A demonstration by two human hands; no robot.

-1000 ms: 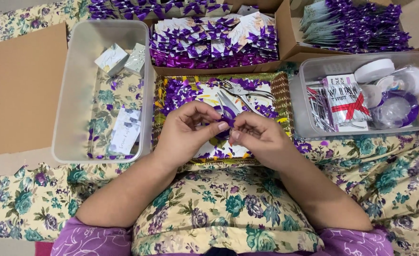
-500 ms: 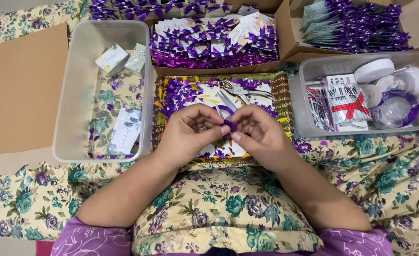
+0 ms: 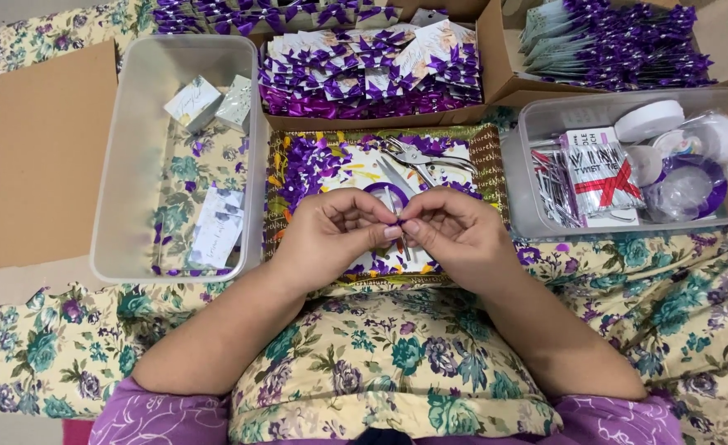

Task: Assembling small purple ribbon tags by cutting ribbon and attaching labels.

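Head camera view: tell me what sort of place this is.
Probably a home craft setup for making small favours. Cardboard boxes of purple ribbon bows, clear plastic bins, and both hands pinching a bit of purple ribbon over a tray.

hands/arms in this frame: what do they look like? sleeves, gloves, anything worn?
Two bare hands, left hand and right hand, no gloves, no visible rings or watch. Forearms bare up to the elbows. Purple sleeves with a pale floral print cover the upper arms. Fingers have short, unpainted nails.

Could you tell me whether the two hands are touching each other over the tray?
Touching: the head view shows the left hand and right hand meeting fingertip to fingertip.
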